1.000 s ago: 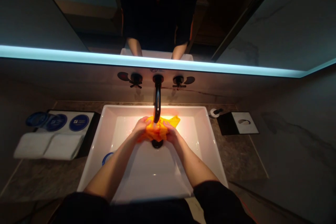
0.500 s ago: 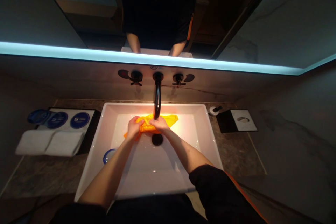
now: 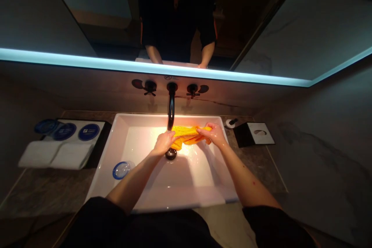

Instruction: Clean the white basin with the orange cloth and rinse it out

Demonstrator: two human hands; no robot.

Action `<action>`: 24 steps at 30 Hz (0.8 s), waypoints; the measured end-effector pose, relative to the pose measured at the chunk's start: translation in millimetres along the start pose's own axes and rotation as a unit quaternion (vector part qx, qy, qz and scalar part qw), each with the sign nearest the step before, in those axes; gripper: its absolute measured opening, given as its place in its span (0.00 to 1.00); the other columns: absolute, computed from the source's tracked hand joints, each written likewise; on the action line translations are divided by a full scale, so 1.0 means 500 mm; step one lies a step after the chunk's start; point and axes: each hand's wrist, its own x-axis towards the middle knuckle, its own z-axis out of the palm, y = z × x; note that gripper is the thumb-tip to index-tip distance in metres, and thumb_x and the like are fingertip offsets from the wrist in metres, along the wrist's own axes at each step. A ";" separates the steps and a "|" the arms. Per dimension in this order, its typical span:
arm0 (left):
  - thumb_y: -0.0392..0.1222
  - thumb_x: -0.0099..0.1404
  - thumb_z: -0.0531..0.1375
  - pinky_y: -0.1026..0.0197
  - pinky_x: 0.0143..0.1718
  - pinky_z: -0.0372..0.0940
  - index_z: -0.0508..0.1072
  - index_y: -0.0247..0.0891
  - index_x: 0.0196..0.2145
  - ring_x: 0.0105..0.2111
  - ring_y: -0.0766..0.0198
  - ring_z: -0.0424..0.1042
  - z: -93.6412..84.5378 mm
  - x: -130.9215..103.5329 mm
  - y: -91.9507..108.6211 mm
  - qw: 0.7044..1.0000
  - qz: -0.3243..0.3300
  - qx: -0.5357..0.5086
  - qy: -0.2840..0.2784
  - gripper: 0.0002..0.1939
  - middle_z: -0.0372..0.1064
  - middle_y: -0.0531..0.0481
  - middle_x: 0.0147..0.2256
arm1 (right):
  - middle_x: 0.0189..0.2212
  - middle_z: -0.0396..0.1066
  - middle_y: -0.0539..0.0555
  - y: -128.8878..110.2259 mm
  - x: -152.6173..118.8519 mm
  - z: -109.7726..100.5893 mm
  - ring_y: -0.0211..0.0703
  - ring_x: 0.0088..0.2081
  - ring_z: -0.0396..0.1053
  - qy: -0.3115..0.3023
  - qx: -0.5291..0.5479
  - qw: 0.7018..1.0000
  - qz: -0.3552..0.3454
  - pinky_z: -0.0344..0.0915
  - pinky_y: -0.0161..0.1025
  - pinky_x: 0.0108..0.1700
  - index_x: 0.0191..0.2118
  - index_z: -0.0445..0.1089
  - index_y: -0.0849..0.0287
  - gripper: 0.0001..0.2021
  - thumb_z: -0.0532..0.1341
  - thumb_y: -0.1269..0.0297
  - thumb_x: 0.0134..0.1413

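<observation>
A yellow-orange cloth is stretched sideways over the white sink, just under and to the right of the black faucet spout. My left hand grips the cloth's left end, close to the spout tip and the dark drain. Its right end is pinched in my right hand, near the right wall of the sink. The cloth sags and wrinkles between the two hands. A clear glass with a blue rim lies in the left part of the sink, beside my left forearm.
Left of the sink, a tray holds folded white towels, round blue lids and a blue glass. On the right stand a small white-and-black bottle and a tissue box. Two cross handles flank the spout.
Both hands have moved right with the cloth, the right hand farther, and now spread it wider apart. The drain's top now catches light, and the glass in the sink shows more fully.
</observation>
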 end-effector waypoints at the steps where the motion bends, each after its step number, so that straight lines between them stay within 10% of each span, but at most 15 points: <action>1: 0.46 0.74 0.59 0.58 0.42 0.59 0.80 0.35 0.42 0.41 0.52 0.73 -0.016 -0.014 -0.010 0.999 0.005 0.050 0.000 0.13 0.77 0.42 0.40 | 0.15 0.61 0.49 -0.006 0.000 0.001 0.38 0.17 0.61 -0.033 -0.001 0.999 0.015 0.54 0.33 0.18 0.22 0.60 0.57 0.27 0.72 0.41 0.27; 6: 0.43 0.73 0.57 0.58 0.37 0.57 0.79 0.35 0.40 0.41 0.52 0.75 -0.142 -0.047 -0.021 0.959 0.000 0.281 0.034 0.13 0.77 0.40 0.42 | 0.19 0.70 0.51 -0.051 0.026 0.001 0.43 0.22 0.70 -0.164 -0.035 0.986 -0.015 0.62 0.34 0.22 0.27 0.70 0.60 0.21 0.75 0.52 0.31; 15: 0.45 0.71 0.55 0.57 0.32 0.52 0.78 0.37 0.34 0.36 0.55 0.73 -0.394 -0.048 0.144 0.908 0.076 0.381 0.160 0.14 0.76 0.42 0.36 | 0.30 0.79 0.51 -0.237 0.079 -0.048 0.42 0.34 0.73 -0.067 -0.126 0.941 -0.308 0.63 0.35 0.39 0.32 0.81 0.61 0.10 0.73 0.60 0.46; 20: 0.47 0.64 0.55 0.60 0.34 0.56 0.76 0.38 0.29 0.33 0.59 0.71 -0.459 -0.087 0.230 0.935 0.139 0.260 0.196 0.13 0.74 0.47 0.31 | 0.31 0.79 0.54 -0.308 0.048 -0.094 0.44 0.35 0.73 -0.047 -0.054 0.916 -0.394 0.66 0.37 0.41 0.33 0.81 0.61 0.15 0.73 0.52 0.47; 24: 0.51 0.61 0.56 0.63 0.28 0.55 0.73 0.38 0.26 0.25 0.62 0.68 -0.440 -0.120 0.240 0.970 0.103 0.147 0.165 0.16 0.70 0.50 0.24 | 0.32 0.78 0.54 -0.276 0.031 -0.095 0.44 0.35 0.73 -0.057 -0.034 0.923 -0.378 0.67 0.37 0.41 0.33 0.81 0.60 0.17 0.72 0.49 0.48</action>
